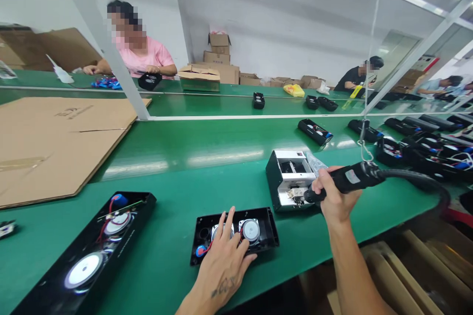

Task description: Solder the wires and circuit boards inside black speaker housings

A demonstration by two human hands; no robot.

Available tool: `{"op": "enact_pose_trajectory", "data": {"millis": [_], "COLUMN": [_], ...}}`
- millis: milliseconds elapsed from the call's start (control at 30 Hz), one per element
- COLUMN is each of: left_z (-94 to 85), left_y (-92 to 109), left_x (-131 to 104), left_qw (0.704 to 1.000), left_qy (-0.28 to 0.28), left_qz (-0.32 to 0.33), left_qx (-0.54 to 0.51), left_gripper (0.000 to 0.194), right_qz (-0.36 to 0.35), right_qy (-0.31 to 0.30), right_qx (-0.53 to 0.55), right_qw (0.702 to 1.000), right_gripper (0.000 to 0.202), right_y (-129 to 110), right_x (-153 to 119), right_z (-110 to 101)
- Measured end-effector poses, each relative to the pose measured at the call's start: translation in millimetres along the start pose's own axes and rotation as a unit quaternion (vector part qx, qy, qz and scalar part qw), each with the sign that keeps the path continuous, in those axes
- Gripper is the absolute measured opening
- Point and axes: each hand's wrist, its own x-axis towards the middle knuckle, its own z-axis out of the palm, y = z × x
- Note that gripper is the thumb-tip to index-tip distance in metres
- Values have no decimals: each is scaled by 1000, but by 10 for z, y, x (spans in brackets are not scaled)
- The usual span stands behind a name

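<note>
The left hand lies open, fingers spread, over a black speaker housing — flat on the green bench, its round speakers facing up. The right hand grips a black corded power tool, nose at the front of a silver-and-black machine. Farther left lies a second housing; beyond, a person in pink holds a black part.

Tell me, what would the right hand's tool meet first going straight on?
Probably the black-and-silver machine, at its front. The black tool in the right hand points there; whether its tip already touches is unclear.
</note>
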Motion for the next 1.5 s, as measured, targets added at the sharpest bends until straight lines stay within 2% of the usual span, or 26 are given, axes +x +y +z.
{"op": "enact_pose_trajectory", "data": {"millis": [500, 700, 833, 1133, 1267, 1400, 1500], "left_z": [-6, -15, -35, -12, -7, -10, -11], "left_y": [7, -5, -3, -17, -16, -19, -18], "left_x": [-9, -4, 5, 0, -1, 3, 7], "left_qw": [1000, 1000, 1000, 1000, 1000, 999, 999], "left_qy": [18, 17, 19, 25, 23, 26, 27], "left_qz": [7, 8, 10, 9, 7, 5, 6], "left_qx": [-1, -10, -11, -12, -14, -17, -19], "left_gripper": [19, 16, 16, 16, 16, 16, 17], "right_qz": [14, 37, 60, 110, 139, 203, 225], "right_qy": [-12, -58, -82, -98, -103, -148, -141], "right_qx": [-23, -43, -71, -155, -164, -151, -120], "right_qw": [1000, 997, 992, 977, 971, 956, 957], "right_gripper": [24, 28, 30, 29, 27, 31, 38], "right_y": [84, 12, 30, 126, 215, 322, 315], "right_x": [-48, -56, 16, 231, 311, 282, 147], "right_z": [-13, 47, 112, 392, 454, 352, 151]}}
